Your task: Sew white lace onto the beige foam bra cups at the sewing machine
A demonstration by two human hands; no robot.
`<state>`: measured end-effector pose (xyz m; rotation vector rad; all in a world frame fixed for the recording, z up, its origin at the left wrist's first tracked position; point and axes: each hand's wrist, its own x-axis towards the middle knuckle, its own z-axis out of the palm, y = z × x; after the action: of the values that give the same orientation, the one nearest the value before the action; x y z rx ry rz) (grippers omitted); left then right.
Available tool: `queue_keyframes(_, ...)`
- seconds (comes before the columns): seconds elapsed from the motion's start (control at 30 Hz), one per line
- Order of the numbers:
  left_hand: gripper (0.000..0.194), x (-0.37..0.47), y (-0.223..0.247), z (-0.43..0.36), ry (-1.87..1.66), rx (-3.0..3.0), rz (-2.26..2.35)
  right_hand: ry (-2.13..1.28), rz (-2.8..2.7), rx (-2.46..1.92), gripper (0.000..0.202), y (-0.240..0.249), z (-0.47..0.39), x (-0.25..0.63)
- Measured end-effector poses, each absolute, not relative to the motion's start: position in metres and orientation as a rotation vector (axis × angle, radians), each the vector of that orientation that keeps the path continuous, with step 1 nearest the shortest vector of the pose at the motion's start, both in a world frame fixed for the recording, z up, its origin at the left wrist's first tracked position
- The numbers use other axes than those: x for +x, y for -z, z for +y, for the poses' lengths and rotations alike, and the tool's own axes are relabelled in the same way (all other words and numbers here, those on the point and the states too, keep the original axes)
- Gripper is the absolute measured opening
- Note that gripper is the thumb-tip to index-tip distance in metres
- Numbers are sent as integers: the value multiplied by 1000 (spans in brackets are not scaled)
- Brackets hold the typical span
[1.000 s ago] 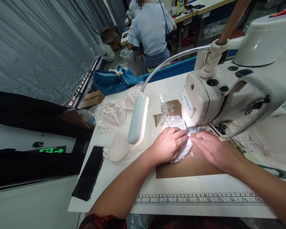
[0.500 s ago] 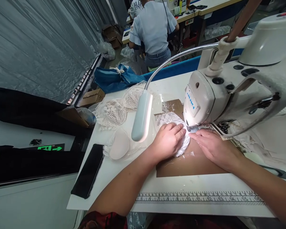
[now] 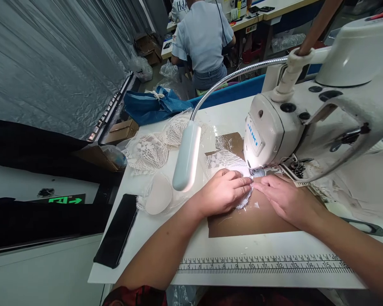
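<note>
A white lace bra cup (image 3: 224,159) lies on the brown board under the head of the white sewing machine (image 3: 264,131). My left hand (image 3: 225,193) presses over it, fingers together and bent, with the tips at its right edge beside the needle area. From the other side, my right hand (image 3: 282,196) meets that edge, its thumb and forefinger pinched just in front of the presser foot. My two sets of fingertips almost touch. Part of the cup is hidden under my left hand.
A lamp head (image 3: 187,157) on a bendy metal neck hangs left of the machine. More lace cups (image 3: 148,153) and a smooth beige pad (image 3: 158,194) lie to the left, near a black phone (image 3: 116,229). A ruler strip (image 3: 264,264) runs along the front edge. Another person (image 3: 201,38) sits ahead.
My left fingers have slid right and bent in at the cup's edge. My right fingers have drawn slightly back from the presser foot and curled. The cup has turned a little.
</note>
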<state>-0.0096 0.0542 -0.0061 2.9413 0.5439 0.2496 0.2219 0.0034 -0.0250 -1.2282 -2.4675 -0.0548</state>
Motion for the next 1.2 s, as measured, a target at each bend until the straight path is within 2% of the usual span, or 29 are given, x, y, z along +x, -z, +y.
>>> queue_keyframes(0.37,34,-9,10,57,-378,2860,558,-119,-2538,-1167,44,32,2,225)
queue_keyframes(0.93,38,-4,6,47,-264,2927,677,89,-2512,-1217,39,27,-5,223)
queue_keyframes(1.2,39,2,9,45,-329,2908,800,174,-2444,-1450,37,19,4,214)
